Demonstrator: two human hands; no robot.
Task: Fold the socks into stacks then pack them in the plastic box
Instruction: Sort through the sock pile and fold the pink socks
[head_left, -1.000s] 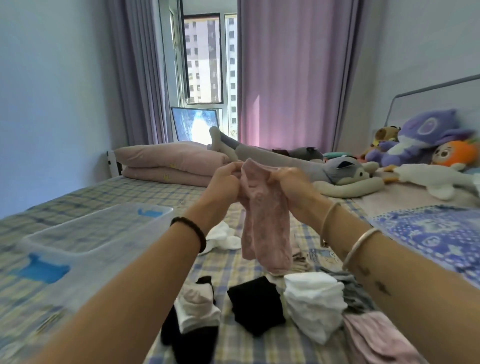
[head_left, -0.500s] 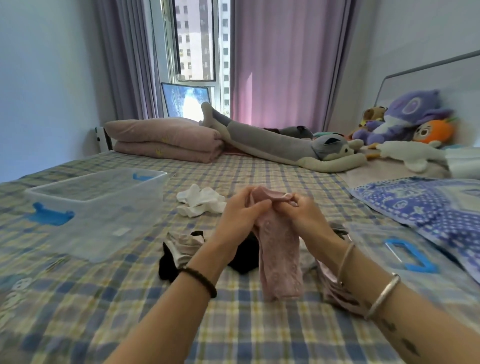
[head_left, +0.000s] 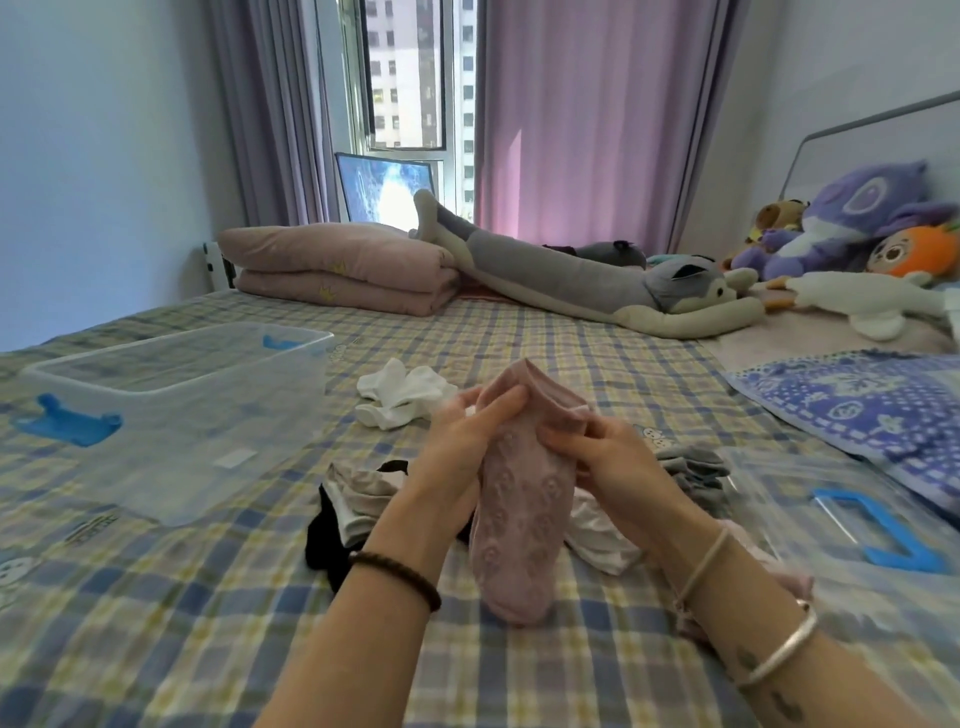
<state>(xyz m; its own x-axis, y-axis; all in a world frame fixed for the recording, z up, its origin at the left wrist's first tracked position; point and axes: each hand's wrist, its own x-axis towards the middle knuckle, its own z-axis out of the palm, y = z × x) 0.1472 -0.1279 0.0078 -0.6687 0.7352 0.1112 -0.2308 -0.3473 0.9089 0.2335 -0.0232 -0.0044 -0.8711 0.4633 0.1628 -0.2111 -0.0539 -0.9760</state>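
Observation:
A pink lace sock (head_left: 522, 525) hangs between my hands, its toe touching the plaid bedsheet. My left hand (head_left: 462, 452) holds its cuff from the left, fingers wrapped round the top edge. My right hand (head_left: 608, 462) pinches the cuff from the right. The clear plastic box (head_left: 171, 410) with blue latches stands on the bed to the left. Its clear lid (head_left: 841, 525) with a blue handle lies to the right. Loose white socks (head_left: 402, 397) lie beyond my hands. Black and grey-white socks (head_left: 345, 514) sit under my left wrist, grey socks (head_left: 693, 467) behind my right hand.
A folded pink quilt (head_left: 343, 270) and a long grey plush dog (head_left: 597, 280) lie at the far side of the bed. Plush toys (head_left: 852, 223) pile up at the headboard on the right. A blue patterned cloth (head_left: 862, 405) covers the bed's right side.
Both hands came down with the pink sock from chest height to just above the bed, and its toe now rests on the sheet. The view tilted down.

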